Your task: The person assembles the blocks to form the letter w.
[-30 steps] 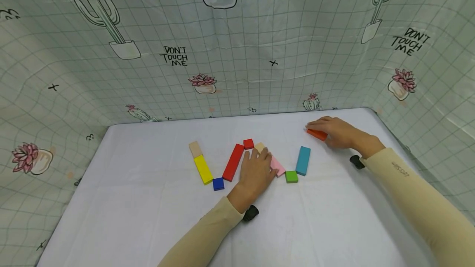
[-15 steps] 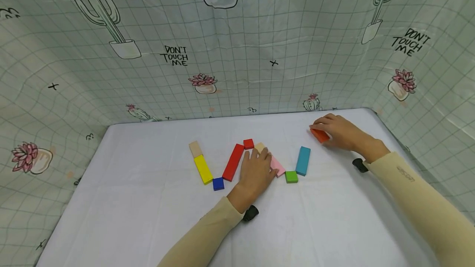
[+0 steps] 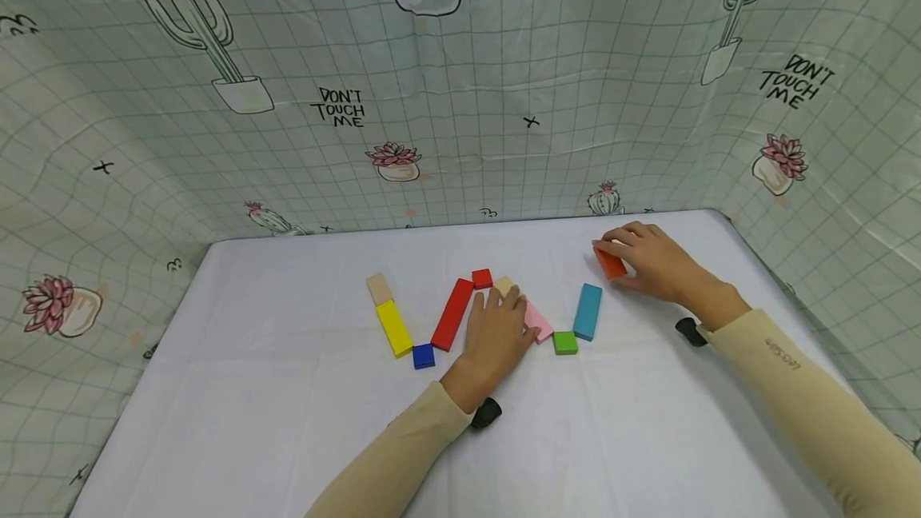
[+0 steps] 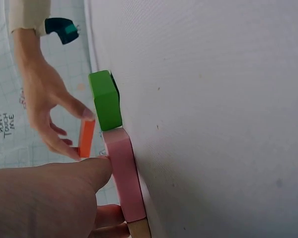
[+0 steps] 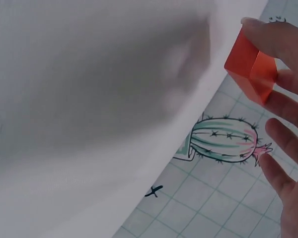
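My right hand (image 3: 652, 264) pinches an orange block (image 3: 612, 264) between thumb and fingers, beyond the teal block (image 3: 588, 312). In the right wrist view the orange block (image 5: 251, 67) shows its end and side faces, with two of the fingers away from it. My left hand (image 3: 496, 338) rests over the pink block (image 3: 538, 321) and the beige block (image 3: 503, 284), partly covering both. In the left wrist view its thumb touches the pink block (image 4: 123, 173), and its fingers lie by the joint with the beige block (image 4: 139, 229). The green block (image 3: 565, 343) sits between pink and teal.
The zigzag row continues left with a small red block (image 3: 482, 278), a long red block (image 3: 452, 315), a blue block (image 3: 424, 356), a yellow block (image 3: 394, 328) and another beige block (image 3: 379, 289). A patterned cloth (image 3: 460, 86) stands behind the white table (image 3: 252, 390).
My right hand has turned the orange block from lying nearly sideways to pointing more toward me, shifting slightly right, then back left. The left hand and the row have stayed still.
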The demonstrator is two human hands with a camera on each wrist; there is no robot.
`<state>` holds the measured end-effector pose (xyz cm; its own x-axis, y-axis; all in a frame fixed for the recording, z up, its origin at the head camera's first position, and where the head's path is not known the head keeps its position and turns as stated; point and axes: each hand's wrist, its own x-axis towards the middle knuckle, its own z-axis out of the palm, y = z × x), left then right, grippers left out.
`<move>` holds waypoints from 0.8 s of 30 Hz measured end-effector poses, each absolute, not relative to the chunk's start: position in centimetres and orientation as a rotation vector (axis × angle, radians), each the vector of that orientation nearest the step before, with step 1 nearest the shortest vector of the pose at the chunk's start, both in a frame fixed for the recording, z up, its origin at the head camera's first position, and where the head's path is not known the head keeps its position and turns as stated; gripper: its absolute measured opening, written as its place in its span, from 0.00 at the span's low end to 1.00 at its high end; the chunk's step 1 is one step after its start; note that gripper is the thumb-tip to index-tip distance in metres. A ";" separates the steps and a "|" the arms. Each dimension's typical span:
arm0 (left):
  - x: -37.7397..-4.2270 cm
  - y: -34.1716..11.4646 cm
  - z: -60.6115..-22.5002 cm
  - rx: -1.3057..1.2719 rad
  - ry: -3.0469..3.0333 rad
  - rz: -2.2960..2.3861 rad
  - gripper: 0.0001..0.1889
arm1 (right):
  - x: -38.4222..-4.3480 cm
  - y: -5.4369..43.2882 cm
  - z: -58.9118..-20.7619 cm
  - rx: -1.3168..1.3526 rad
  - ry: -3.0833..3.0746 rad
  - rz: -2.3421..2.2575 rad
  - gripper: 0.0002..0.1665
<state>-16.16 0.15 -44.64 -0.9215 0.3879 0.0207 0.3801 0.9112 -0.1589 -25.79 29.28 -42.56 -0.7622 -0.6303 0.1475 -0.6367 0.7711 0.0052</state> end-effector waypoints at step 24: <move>-16.3 0.1 -44.8 -0.611 -3.012 0.222 0.32 | -25.6 26.5 -43.2 0.730 -2.929 0.156 0.38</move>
